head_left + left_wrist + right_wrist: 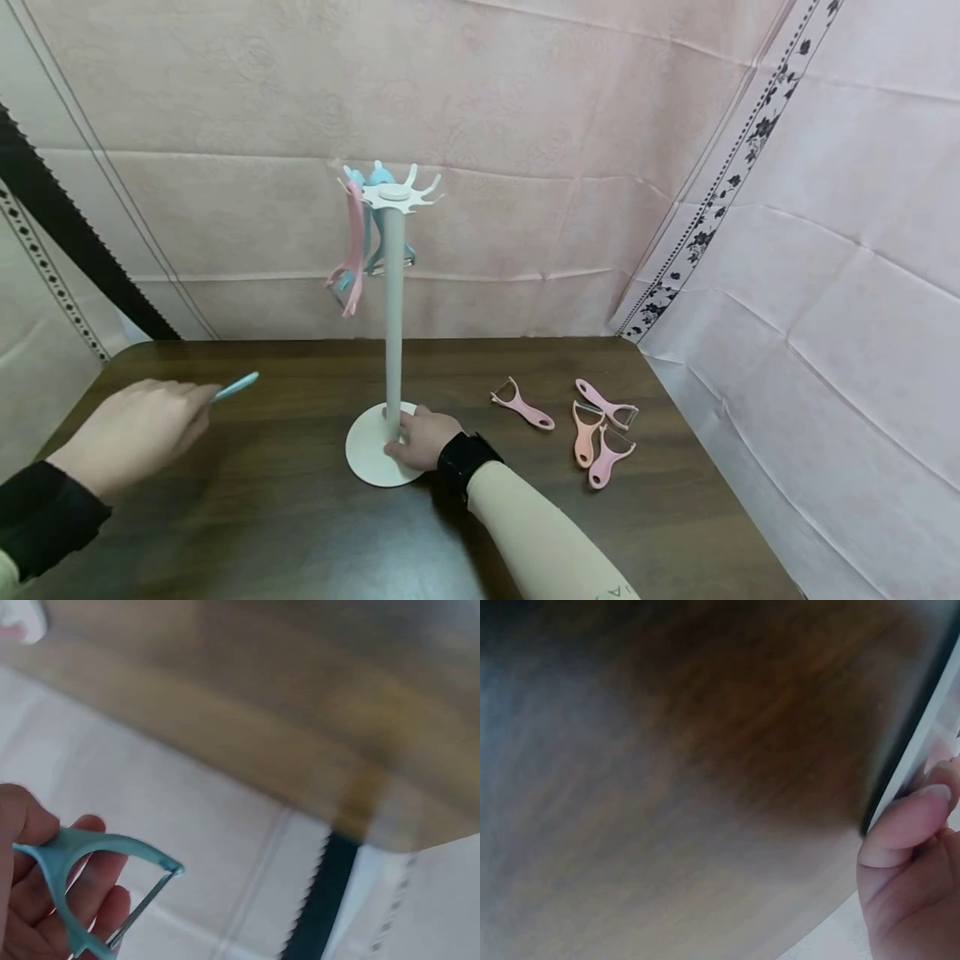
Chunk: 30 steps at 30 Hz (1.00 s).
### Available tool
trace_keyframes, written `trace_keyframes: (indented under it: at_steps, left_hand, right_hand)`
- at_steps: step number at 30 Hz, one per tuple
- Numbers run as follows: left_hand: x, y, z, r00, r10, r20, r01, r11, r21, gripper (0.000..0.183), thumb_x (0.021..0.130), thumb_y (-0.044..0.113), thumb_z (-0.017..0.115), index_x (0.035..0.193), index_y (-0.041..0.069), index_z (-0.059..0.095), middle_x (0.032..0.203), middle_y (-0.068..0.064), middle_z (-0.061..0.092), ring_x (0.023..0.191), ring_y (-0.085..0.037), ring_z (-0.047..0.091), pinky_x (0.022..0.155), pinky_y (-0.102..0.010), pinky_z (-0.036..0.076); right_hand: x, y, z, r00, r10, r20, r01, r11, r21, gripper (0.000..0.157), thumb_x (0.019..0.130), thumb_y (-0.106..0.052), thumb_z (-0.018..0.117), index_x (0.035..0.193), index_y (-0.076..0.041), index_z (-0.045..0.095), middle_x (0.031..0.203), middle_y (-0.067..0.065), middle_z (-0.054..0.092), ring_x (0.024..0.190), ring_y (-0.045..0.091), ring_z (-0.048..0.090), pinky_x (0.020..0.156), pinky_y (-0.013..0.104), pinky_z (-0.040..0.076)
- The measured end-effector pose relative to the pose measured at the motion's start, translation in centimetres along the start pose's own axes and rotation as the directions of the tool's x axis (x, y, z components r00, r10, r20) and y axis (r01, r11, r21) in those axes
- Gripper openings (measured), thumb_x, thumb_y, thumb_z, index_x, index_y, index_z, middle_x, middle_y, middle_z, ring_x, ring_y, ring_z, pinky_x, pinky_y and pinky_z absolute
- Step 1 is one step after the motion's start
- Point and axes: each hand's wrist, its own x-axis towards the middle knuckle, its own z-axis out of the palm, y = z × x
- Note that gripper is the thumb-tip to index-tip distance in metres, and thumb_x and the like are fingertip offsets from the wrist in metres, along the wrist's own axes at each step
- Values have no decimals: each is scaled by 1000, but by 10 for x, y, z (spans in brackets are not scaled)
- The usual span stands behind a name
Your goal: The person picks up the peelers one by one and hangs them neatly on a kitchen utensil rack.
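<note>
My left hand (142,429) is raised above the left side of the table, gripping a light blue Y-shaped peeler (64,859). In the head view only part of that peeler shows beyond the fingers; the left wrist view shows its frame and metal blade. A white utensil stand (393,317) rises from a round base, with hooks around its top. My right hand (429,435) grips the stand low down, where post and base meet, its fingertips partly hidden behind the post. A pink peeler (354,242) and blue peelers (378,221) hang from the hooks on its left and back.
On the brown table (285,517), right of the stand, lie a pink peeler (525,408) by itself and a cluster: an orange peeler (585,437) between two more pink peelers (609,462). A pale cloth (510,250) hangs behind the table and along its right side.
</note>
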Motion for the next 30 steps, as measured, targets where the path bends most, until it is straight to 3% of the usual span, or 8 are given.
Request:
trace_keyframes:
  at_steps: [3, 7, 11, 16, 22, 30]
  left_hand:
    - [14, 5, -18, 987, 52, -149, -53, 999, -2, 22, 89, 19, 53, 92, -1, 61, 62, 7, 50, 50, -6, 42, 47, -35, 40]
    - [31, 16, -42, 945, 90, -314, -92, 996, 7, 53, 97, 31, 26, 101, -6, 64, 64, -1, 56, 51, -14, 49, 48, -40, 44]
    - [47, 28, -66, 901, 100, -422, -107, 994, 7, 53, 97, 28, 27, 110, -7, 65, 65, -6, 59, 52, -17, 50, 51, -43, 45]
    - [63, 42, -88, 868, 109, -484, -127, 992, -6, 49, 97, 25, 31, 111, -6, 66, 59, -2, 53, 51, -16, 48, 56, -43, 46]
    - [79, 54, -100, 857, 94, -506, -120, 993, -19, 43, 95, 22, 34, 106, -6, 65, 59, -2, 51, 57, -21, 54, 59, -43, 47]
    - [95, 68, -111, 833, 64, -550, -102, 994, -39, 30, 91, 16, 41, 96, -2, 64, 56, 3, 40, 52, -18, 44, 52, -40, 42]
  right_hand:
    - [1, 0, 2, 1000, 0, -3, 0, 1000, 8, 58, 91, -56, 57, 145, -42, 40, 94, 0, 54, 70, 11, 48, 58, 26, 40]
    - [3, 1, 4, 1000, -3, -11, 3, 1000, 13, 58, 91, -55, 58, 145, -42, 40, 93, 0, 54, 69, 11, 49, 58, 26, 40]
    - [4, 3, 5, 1000, -6, -18, 7, 1000, 9, 58, 91, -55, 58, 144, -42, 41, 93, 1, 54, 69, 12, 49, 59, 27, 40]
    - [3, 2, 4, 1000, 9, -9, -9, 1000, 19, 58, 91, -55, 58, 144, -42, 41, 91, 1, 52, 67, 13, 49, 58, 27, 40]
    - [1, 1, 3, 1000, 23, 4, -23, 999, 26, 58, 91, -55, 58, 144, -43, 41, 90, 0, 51, 66, 13, 49, 58, 27, 40]
    - [0, 0, 1, 1000, 2, -6, -2, 1000, 8, 57, 91, -54, 57, 145, -40, 41, 92, 1, 53, 68, 12, 48, 58, 26, 40]
